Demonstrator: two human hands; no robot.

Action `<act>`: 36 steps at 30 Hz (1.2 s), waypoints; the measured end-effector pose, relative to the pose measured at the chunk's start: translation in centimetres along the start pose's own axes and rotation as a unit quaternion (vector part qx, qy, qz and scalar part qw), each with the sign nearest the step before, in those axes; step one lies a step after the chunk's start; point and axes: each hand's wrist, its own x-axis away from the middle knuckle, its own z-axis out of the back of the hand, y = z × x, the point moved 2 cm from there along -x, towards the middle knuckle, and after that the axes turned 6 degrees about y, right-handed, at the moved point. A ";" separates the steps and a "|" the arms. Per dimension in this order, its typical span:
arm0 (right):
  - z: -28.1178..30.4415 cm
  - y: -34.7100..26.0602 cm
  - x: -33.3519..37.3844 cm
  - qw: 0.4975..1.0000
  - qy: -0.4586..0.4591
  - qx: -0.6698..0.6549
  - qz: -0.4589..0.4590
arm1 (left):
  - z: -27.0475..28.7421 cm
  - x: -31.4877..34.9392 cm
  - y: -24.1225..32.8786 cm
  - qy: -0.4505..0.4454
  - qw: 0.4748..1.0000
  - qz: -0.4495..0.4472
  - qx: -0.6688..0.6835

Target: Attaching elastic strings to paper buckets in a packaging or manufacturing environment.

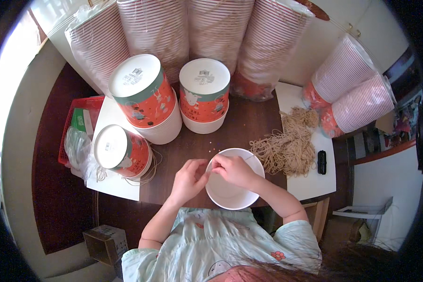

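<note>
A white paper bucket stands at the table's near edge, its open mouth facing up. Over its left rim my two hands meet, fingertips close together. My left hand is just outside the rim, fingers bent and thumb drawn in. My right hand reaches across the mouth in a pinch. What the fingertips hold is too small to make out. A thin dark line, perhaps a cord or needle, shows inside the far right rim. Right of the bucket lies a tangled heap of beige string.
Upside-down printed buckets stand to the left: a tall stack, a shorter one and a low one with loose string. Wrapped bucket stacks line the back, others the right. A red basket and black object flank them.
</note>
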 end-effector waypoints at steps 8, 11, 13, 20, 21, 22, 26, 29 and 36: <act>2.0 -1.0 0.4 0.983 -0.031 -0.174 -0.057 | 0.4 -0.6 1.6 0.030 0.971 -0.226 -0.066; 2.0 -0.8 0.5 0.980 -0.033 -0.186 -0.061 | 0.3 -0.6 1.8 0.030 0.973 -0.221 -0.066; 2.4 -1.1 0.6 0.989 -0.019 -0.147 -0.032 | 0.3 -0.6 2.0 0.026 0.970 -0.228 -0.074; 4.7 -0.9 1.3 0.993 0.010 0.070 0.090 | 1.0 -0.8 2.2 0.024 0.972 -0.231 -0.046; 5.2 -0.6 1.4 0.993 0.011 0.070 0.090 | 1.2 -0.8 2.2 0.015 0.984 -0.178 -0.007; 5.9 -0.3 1.5 0.993 0.009 0.080 0.088 | 1.4 -0.8 2.2 0.005 0.992 -0.125 0.032; 8.6 1.8 2.2 0.994 0.031 0.094 0.040 | 2.6 -0.9 1.2 0.026 0.982 -0.112 0.147; 10.6 3.1 2.5 0.990 0.082 0.107 0.035 | 3.2 -0.8 0.5 0.036 0.952 -0.034 0.301; 13.4 9.9 5.0 0.987 0.114 0.043 -0.108 | 4.8 -1.3 0.3 0.072 0.906 -0.014 0.416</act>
